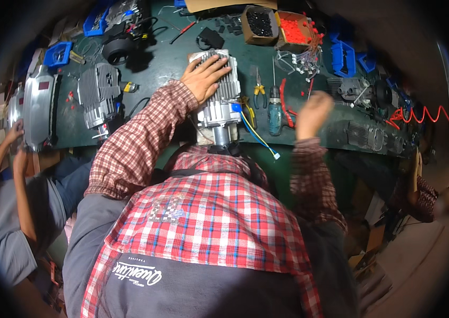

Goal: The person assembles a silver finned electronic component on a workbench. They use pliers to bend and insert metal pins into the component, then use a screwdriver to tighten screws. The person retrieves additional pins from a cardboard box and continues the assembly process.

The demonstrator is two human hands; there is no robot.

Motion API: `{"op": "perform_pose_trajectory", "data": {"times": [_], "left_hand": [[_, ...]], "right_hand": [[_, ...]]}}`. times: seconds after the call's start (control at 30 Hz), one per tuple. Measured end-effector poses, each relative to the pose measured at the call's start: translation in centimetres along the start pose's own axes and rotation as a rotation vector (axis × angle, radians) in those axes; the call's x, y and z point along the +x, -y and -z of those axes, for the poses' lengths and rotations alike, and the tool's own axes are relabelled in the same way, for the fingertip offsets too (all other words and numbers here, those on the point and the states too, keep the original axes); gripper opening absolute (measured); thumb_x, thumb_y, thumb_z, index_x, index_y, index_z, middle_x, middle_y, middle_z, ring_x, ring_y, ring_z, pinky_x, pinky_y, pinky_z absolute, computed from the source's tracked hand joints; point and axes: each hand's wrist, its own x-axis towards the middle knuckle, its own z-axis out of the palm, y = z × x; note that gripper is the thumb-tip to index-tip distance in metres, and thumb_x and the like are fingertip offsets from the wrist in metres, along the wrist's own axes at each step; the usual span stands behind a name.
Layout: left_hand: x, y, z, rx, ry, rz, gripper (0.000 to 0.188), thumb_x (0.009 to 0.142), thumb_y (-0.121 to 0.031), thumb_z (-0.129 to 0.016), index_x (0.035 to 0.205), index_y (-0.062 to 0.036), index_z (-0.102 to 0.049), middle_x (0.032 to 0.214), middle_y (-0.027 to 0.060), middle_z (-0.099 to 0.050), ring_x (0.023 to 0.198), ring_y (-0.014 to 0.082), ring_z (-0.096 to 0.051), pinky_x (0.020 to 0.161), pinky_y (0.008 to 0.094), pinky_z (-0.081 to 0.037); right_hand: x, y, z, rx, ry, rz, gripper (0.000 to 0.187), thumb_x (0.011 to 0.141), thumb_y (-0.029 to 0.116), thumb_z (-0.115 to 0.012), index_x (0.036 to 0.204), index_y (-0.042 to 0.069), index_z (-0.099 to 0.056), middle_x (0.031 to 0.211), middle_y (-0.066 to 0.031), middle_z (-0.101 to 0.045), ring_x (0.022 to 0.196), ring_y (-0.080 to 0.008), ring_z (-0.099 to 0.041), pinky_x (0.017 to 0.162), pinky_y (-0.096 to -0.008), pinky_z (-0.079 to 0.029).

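A silver finned metal housing (219, 112) lies on the green workbench in front of me, its cylindrical end toward me. My left hand (206, 77) rests flat on its fins with the fingers spread. A blue connector and yellow and blue wires (251, 130) come out at its right side. My right hand (314, 114) is raised above the bench to the right, smeared by motion; whether it holds anything is unclear. Between the hands lie a cordless screwdriver with a teal body (275, 114), yellow-handled pliers (259, 94) and a red-handled tool (284, 100).
Another finned housing (99, 95) sits at left, and dark motor parts (359, 93) at right. Cartons of black (259, 24) and red small parts (294, 29) stand at the back. A coiled red hose (428, 114) hangs at right. Co-workers' hands (15, 135) show at far left.
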Motion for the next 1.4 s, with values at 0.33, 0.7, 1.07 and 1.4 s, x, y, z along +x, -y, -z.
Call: {"op": "perform_pose_trajectory", "data": {"times": [0.33,0.7,1.07,1.4], "left_hand": [[-1.9,-1.1,1.1,-0.042,0.187,0.084,0.059,0.098,-0.031,-0.042,0.153,-0.0185,-0.027,0.162,0.0088,-0.018,0.150,0.0301,-0.013,0.116,0.0574,-0.012],[-0.7,-0.7,2.2,-0.013,0.330,0.077,0.075,0.091,-0.037,-0.051,0.156,-0.0191,-0.018,0.163,0.0112,-0.011,0.150,0.0332,-0.009,0.117,0.0592,-0.009],[-1.4,-1.0,1.6,0.007,0.245,0.038,0.069,0.091,-0.026,-0.057,0.153,-0.0305,-0.027,0.163,0.0082,-0.012,0.150,0.0316,-0.011,0.117,0.0599,-0.013],[-1.5,0.0,0.6,0.025,0.234,-0.013,0.063,0.092,-0.033,-0.050,0.152,-0.0335,-0.029,0.163,0.0108,-0.011,0.150,0.0350,-0.009,0.115,0.0630,-0.011]], "right_hand": [[-9.9,-1.4,-15.6,-0.542,0.629,-0.098,0.058,0.077,0.025,-0.076,0.118,-0.001,-0.045,0.122,-0.0232,-0.048,0.108,-0.0370,-0.053,0.091,-0.0427,-0.048],[-5.0,-4.1,-16.2,-0.679,0.629,0.072,0.039,0.082,0.033,-0.066,0.108,0.005,-0.059,0.109,-0.0133,-0.065,0.108,-0.0268,-0.057,0.091,-0.0425,-0.041],[-12.0,8.1,5.3,-0.054,0.765,0.319,0.059,0.084,0.021,-0.064,0.141,0.023,-0.047,0.102,-0.0173,-0.051,0.083,-0.0324,-0.063,0.064,-0.0420,-0.055],[-15.5,5.8,0.7,-0.133,0.616,0.471,0.060,0.081,0.017,-0.068,0.139,0.023,-0.051,0.108,-0.0183,-0.051,0.091,-0.0351,-0.061,0.069,-0.0427,-0.055]]}}
